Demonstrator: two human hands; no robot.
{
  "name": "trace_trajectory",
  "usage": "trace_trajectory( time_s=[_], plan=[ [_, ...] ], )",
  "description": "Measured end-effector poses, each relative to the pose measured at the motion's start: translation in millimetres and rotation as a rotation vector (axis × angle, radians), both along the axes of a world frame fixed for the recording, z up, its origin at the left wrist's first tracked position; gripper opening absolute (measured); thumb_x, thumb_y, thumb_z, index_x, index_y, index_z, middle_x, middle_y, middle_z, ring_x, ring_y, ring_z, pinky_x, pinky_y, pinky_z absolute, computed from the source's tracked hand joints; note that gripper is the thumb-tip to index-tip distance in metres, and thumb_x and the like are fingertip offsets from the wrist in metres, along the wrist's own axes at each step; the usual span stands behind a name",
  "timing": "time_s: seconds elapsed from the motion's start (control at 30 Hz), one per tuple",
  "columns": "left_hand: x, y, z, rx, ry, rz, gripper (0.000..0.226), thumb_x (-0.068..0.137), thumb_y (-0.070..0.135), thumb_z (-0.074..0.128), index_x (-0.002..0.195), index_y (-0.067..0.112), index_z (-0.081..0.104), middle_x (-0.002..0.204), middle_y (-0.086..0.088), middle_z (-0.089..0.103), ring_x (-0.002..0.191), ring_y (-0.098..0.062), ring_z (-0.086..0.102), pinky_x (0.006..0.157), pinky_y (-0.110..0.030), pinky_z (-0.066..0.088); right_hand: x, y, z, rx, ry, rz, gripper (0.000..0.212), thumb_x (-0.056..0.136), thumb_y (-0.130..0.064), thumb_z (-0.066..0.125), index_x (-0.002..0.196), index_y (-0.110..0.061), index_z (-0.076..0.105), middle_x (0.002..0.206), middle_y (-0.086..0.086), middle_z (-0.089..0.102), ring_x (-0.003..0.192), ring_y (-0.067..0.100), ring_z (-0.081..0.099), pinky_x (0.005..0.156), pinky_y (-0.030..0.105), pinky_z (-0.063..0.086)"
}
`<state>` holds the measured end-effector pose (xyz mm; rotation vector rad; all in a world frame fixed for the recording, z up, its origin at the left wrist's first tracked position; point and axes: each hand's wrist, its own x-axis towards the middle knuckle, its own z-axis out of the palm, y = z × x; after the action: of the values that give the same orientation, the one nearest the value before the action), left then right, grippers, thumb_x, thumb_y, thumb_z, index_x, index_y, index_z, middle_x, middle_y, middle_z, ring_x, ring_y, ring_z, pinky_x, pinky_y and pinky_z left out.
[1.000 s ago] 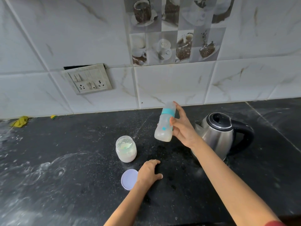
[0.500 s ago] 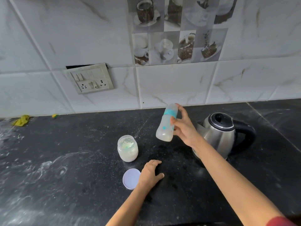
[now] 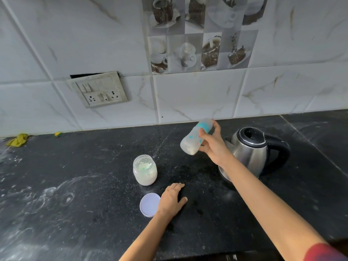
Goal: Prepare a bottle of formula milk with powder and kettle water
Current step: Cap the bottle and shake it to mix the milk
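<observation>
**Black counter, bottle held in air**

A black stone counter (image 3: 75,185) is seen against a white marble-tile wall (image 3: 197,97); a switch panel (image 3: 99,89) is mounted on the wall at left. The bottle (image 3: 192,142) is gripped by the right hand (image 3: 212,146), fingers and thumb wrapped round it. It is held tilted above the counter, teal collar end up toward the wall, with whitish content at the base. The kettle (image 3: 250,153) is placed just right of it, lid closed. The powder jar (image 3: 145,170) is left uncapped, and its lid (image 3: 149,204) is laid nearby. The left hand (image 3: 172,199) is rested palm-down on the counter beside the lid, fingers relaxed, nothing held. A yellow cloth (image 3: 17,140) is seen at far left.
</observation>
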<state>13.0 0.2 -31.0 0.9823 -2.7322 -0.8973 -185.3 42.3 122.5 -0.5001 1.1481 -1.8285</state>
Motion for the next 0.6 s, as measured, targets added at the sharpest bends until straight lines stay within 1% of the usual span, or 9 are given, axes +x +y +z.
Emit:
trace_trajectory(
  time_s=[0.07,0.1,0.23,0.27,0.37,0.4,0.43,0.53,0.6],
  plan=[
    [0.4,-0.2,0.0,0.003,-0.004,0.000,0.056,0.092,0.035,0.057,0.143,0.022,0.039,0.145,0.005,0.040,0.135,-0.015,0.034,0.110,-0.025,0.025,2.3,3.8,0.6,0.026,0.059,0.138,0.070,0.086,-0.011,0.066,0.142,-0.033,0.028,0.128,0.015,0.050,0.110,0.032,0.061,0.078,0.050,0.058],
    [0.4,-0.3,-0.4,0.003,-0.004,0.000,0.056,0.092,0.035,0.057,0.143,0.022,0.039,0.145,0.005,0.040,0.134,-0.015,0.034,0.110,-0.024,0.025,2.7,4.9,1.2,0.024,0.081,0.158,0.070,0.086,-0.011,0.067,0.141,-0.032,0.029,0.126,0.015,0.051,0.109,0.032,0.062,0.077,0.050,0.058],
    [-0.2,0.9,0.0,0.007,-0.001,0.002,0.056,0.092,0.034,0.058,0.143,0.021,0.040,0.144,0.004,0.041,0.133,-0.016,0.035,0.110,-0.024,0.025,-3.0,-1.6,8.0,-0.027,0.008,-0.087,0.061,0.092,-0.008,0.061,0.137,-0.031,0.027,0.127,0.009,0.046,0.112,0.030,0.059,0.076,0.050,0.059],
    [-0.4,0.8,-0.2,0.011,0.000,0.006,0.056,0.091,0.033,0.058,0.143,0.022,0.040,0.144,0.004,0.041,0.133,-0.016,0.035,0.110,-0.025,0.026,-3.1,-1.9,8.6,-0.024,-0.002,-0.081,0.059,0.093,-0.008,0.060,0.136,-0.031,0.027,0.127,0.009,0.046,0.112,0.030,0.059,0.076,0.050,0.059],
    [-0.1,0.4,-0.1,0.028,-0.004,0.009,0.056,0.091,0.034,0.058,0.143,0.023,0.039,0.144,0.006,0.041,0.134,-0.015,0.034,0.111,-0.025,0.026,1.3,4.6,8.5,0.032,0.090,0.149,0.063,0.092,-0.005,0.059,0.141,-0.029,0.029,0.119,0.011,0.056,0.103,0.029,0.065,0.076,0.049,0.059],
    [-0.2,0.4,-0.6,0.031,-0.005,0.008,0.056,0.091,0.034,0.058,0.143,0.023,0.039,0.145,0.006,0.041,0.134,-0.015,0.034,0.111,-0.025,0.026,1.2,6.7,8.4,0.035,0.124,0.184,0.065,0.090,-0.005,0.061,0.142,-0.029,0.029,0.117,0.012,0.058,0.101,0.029,0.065,0.076,0.049,0.059],
    [-0.2,0.5,-1.0,0.029,-0.004,0.008,0.056,0.091,0.034,0.058,0.143,0.023,0.039,0.145,0.006,0.040,0.134,-0.015,0.034,0.111,-0.025,0.026,-1.2,6.1,9.1,0.026,0.133,0.165,0.067,0.089,-0.004,0.062,0.142,-0.029,0.030,0.117,0.012,0.058,0.102,0.028,0.065,0.077,0.050,0.059],
    [-0.3,1.6,-1.6,0.021,-0.001,0.014,0.056,0.092,0.033,0.057,0.143,0.023,0.039,0.145,0.006,0.040,0.133,-0.016,0.035,0.110,-0.025,0.026,-7.3,0.0,13.5,0.000,0.046,-0.019,0.067,0.091,-0.003,0.060,0.141,-0.031,0.026,0.124,0.008,0.050,0.107,0.027,0.061,0.076,0.050,0.058],
    [0.0,2.0,-1.7,0.018,-0.001,0.016,0.056,0.092,0.033,0.057,0.144,0.023,0.038,0.145,0.006,0.040,0.134,-0.016,0.034,0.109,-0.025,0.025,-3.9,0.7,12.4,0.015,0.075,0.070,0.065,0.092,-0.003,0.059,0.140,-0.033,0.027,0.125,0.010,0.052,0.108,0.029,0.062,0.076,0.050,0.059]
  ],
)
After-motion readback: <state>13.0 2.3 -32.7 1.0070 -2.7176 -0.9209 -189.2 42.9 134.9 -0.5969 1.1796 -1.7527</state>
